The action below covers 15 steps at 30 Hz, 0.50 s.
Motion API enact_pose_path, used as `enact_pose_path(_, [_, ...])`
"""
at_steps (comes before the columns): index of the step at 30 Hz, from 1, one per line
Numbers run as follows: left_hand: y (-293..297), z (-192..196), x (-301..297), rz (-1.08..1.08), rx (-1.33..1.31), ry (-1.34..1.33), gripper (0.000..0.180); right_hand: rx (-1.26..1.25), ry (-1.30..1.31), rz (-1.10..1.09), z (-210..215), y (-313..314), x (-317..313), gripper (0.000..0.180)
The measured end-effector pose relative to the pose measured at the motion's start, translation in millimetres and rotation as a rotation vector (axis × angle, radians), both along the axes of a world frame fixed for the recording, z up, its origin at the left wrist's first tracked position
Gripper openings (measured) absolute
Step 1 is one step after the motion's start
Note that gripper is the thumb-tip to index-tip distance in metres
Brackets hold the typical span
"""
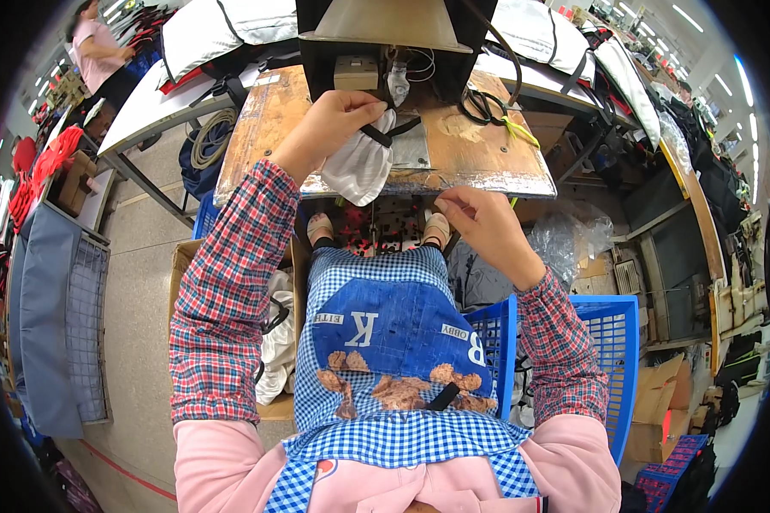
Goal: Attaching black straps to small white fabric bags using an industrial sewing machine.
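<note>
My left hand (340, 121) is over the wooden work board, its thumb and fingers pinched on a black strap (391, 132). The strap crosses a white cloth pouch (358, 168), which lies below the hand and droops over the board's front edge. My right hand (486, 224) hovers just off that front edge, apart from the pouch. Its thumb and forefinger are pressed together, and whatever they may hold is too small to make out. Ahead of the left hand stands a dark machine (312, 73) with a metal hood. A short black strip (442, 397) rests on my apron.
Black-handled scissors (485, 107) with a yellow tie lie at the right of the wooden board (269, 120). A blue basket (629, 342) stands by my right arm, a cardboard box (184, 265) with white pieces by my left. Red scraps litter the floor below. Another person stands far left.
</note>
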<state>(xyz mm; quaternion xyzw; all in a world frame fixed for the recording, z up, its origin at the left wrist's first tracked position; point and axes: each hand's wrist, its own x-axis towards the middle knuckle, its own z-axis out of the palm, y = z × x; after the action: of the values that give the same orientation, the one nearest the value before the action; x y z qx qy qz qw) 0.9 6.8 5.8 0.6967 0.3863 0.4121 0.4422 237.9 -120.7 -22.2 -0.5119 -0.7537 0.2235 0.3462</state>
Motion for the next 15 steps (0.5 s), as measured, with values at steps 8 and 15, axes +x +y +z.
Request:
enact_pose_path(8, [-44.9,3.1,8.3,-0.001,0.107,0.234,0.031,-0.050,0.112,-0.089,9.0,-3.0,-14.6,0.027])
enact_pose_path(15, [-96.6,-1.8,23.3,-0.093,-0.073,0.170,0.029,-0.332,0.631,0.130,-12.4,-4.5,-36.6,0.040])
